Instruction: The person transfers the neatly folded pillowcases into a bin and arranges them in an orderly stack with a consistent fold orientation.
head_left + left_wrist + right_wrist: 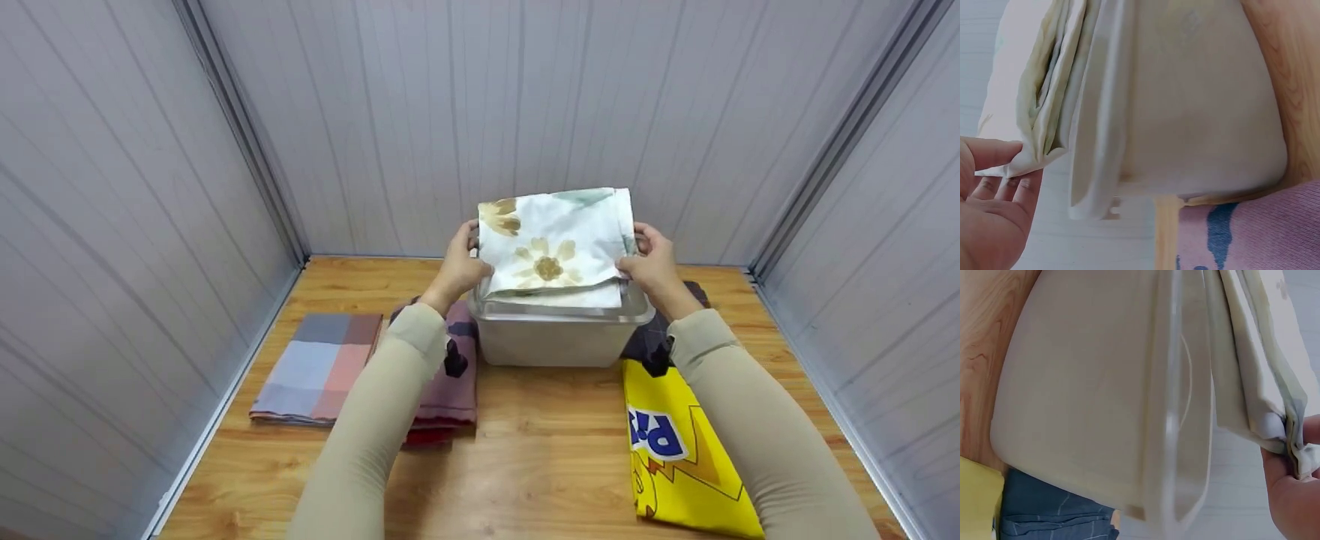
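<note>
A folded white cloth with tan flowers [559,236] is held up over the pale plastic bin [555,341], its lower edge overlapping the bin's opening in the head view. My left hand [459,262] pinches its left edge, thumb on the near face and fingers behind. On the opposite edge my right hand [654,262] grips the same way. Several fabric layers show at the pinched corner of the flowered cloth [1044,112] in the left wrist view. From the right wrist, the bin's rim [1165,399] stands beside the hanging layers.
Left on the wooden floor lies a folded checked cloth [322,367]. Beside the bin is a mauve cloth [454,386] with red fabric [429,436] under it. Right are a dark cloth [1053,503] and a yellow printed cloth [690,450]. Grey panel walls [450,112] enclose three sides.
</note>
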A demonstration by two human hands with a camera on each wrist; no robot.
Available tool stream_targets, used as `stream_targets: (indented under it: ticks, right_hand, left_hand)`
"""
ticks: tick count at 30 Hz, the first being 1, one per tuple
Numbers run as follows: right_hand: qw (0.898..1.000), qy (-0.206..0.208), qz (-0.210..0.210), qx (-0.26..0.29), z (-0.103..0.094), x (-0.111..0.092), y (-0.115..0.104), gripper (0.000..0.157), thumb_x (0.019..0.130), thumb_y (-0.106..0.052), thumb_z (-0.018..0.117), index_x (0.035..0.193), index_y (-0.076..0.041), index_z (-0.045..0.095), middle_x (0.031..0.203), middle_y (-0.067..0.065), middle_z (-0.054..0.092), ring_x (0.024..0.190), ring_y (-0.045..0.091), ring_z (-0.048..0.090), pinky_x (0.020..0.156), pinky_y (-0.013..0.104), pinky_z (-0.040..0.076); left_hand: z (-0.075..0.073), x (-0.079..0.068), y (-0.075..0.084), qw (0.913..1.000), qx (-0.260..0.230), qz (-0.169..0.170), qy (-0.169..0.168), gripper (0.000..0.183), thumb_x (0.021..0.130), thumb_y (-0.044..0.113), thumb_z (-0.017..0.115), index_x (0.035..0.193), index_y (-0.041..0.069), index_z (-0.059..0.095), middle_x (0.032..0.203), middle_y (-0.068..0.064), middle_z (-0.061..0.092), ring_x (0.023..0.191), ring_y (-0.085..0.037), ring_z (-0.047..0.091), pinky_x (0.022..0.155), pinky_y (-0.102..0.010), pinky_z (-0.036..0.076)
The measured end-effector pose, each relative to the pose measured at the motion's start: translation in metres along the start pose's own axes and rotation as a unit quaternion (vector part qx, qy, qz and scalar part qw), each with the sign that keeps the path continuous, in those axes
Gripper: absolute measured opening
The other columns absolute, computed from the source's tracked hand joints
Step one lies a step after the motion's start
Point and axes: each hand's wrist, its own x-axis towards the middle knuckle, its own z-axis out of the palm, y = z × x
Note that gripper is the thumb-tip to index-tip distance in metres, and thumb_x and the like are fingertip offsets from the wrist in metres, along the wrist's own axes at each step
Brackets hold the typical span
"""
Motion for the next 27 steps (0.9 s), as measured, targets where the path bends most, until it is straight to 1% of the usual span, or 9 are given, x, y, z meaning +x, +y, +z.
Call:
stream_targets:
  ticks: [2,5,10,12,15,18,21,24,27]
  right_hand:
    - [1.0,0.003,-0.006,0.007,0.001,-0.001,0.005,0.072,0.086,0.019,0.059,0.156,0.006,0.048,0.134,0.025,0.064,0.092,0.011,0.061,0.065,0.017,0.054]
    - [1.0,0.001,-0.009,0.017,0.003,-0.002,0.013,0.07,0.087,0.021,0.057,0.155,0.008,0.047,0.132,0.025,0.064,0.09,0.011,0.061,0.066,0.017,0.054]
    - [1.0,-0.01,0.004,0.013,0.003,-0.004,0.027,0.071,0.087,0.021,0.055,0.157,0.01,0.043,0.126,0.023,0.064,0.092,0.013,0.06,0.068,0.018,0.056]
    - [1.0,-0.015,0.011,0.004,0.003,-0.005,0.031,0.072,0.088,0.02,0.056,0.158,0.01,0.043,0.126,0.025,0.064,0.092,0.013,0.06,0.069,0.018,0.057]
    - [1.0,-0.021,0.018,-0.009,0.004,-0.007,0.034,0.075,0.088,0.019,0.058,0.16,0.009,0.041,0.131,0.032,0.064,0.092,0.012,0.061,0.069,0.016,0.057]
    - [0.999,-0.03,0.024,-0.028,0.005,-0.008,0.035,0.078,0.087,0.018,0.058,0.162,0.009,0.039,0.135,0.036,0.062,0.094,0.013,0.061,0.07,0.016,0.057]
    - [0.997,-0.038,0.039,-0.053,0.007,-0.01,0.037,0.078,0.088,0.016,0.059,0.163,0.009,0.038,0.14,0.036,0.06,0.102,0.019,0.061,0.073,0.015,0.056]
    - [0.994,-0.043,0.055,-0.083,0.008,-0.011,0.041,0.076,0.091,0.014,0.06,0.163,0.009,0.037,0.144,0.035,0.059,0.112,0.026,0.061,0.078,0.015,0.055]
    - [0.993,-0.043,0.061,-0.094,0.009,-0.012,0.044,0.075,0.092,0.012,0.061,0.163,0.009,0.037,0.147,0.034,0.059,0.116,0.029,0.061,0.08,0.015,0.053]
  left_hand:
    - [0.002,-0.001,-0.004,1.0,0.001,0.006,0.002,0.091,0.075,-0.026,0.054,0.161,0.002,0.039,0.152,-0.028,0.058,0.136,-0.033,0.056,0.105,-0.04,0.051]
    - [0.004,-0.003,-0.009,0.9999,0.012,-0.002,0.005,0.092,0.076,-0.025,0.055,0.162,0.003,0.039,0.151,-0.029,0.056,0.137,-0.034,0.054,0.107,-0.041,0.049]
    - [0.008,-0.005,-0.017,0.998,0.05,-0.039,-0.002,0.094,0.077,-0.022,0.059,0.164,0.004,0.036,0.155,-0.031,0.05,0.145,-0.038,0.047,0.122,-0.044,0.042]
    - [0.009,-0.005,-0.018,0.9968,0.06,-0.053,-0.007,0.095,0.077,-0.021,0.061,0.165,0.003,0.034,0.158,-0.032,0.047,0.149,-0.041,0.045,0.126,-0.047,0.04]
    - [0.01,-0.005,-0.018,0.9947,0.076,-0.069,-0.01,0.092,0.078,-0.02,0.065,0.163,-0.002,0.036,0.157,-0.032,0.048,0.148,-0.042,0.046,0.126,-0.049,0.041]
    - [0.011,-0.003,-0.018,0.9916,0.103,-0.078,-0.01,0.086,0.079,-0.018,0.067,0.16,-0.007,0.04,0.149,-0.032,0.054,0.14,-0.041,0.052,0.124,-0.048,0.044]
    - [0.011,-0.003,-0.019,0.989,0.123,-0.08,-0.016,0.082,0.08,-0.017,0.068,0.157,-0.011,0.042,0.144,-0.032,0.057,0.135,-0.04,0.055,0.123,-0.046,0.046]
    - [0.011,-0.003,-0.02,0.9873,0.133,-0.084,-0.023,0.082,0.081,-0.016,0.068,0.158,-0.013,0.041,0.146,-0.031,0.057,0.138,-0.039,0.054,0.125,-0.045,0.044]
    - [0.011,-0.004,-0.02,0.9861,0.14,-0.084,-0.027,0.082,0.081,-0.015,0.069,0.158,-0.016,0.039,0.147,-0.031,0.057,0.139,-0.037,0.053,0.126,-0.043,0.044]
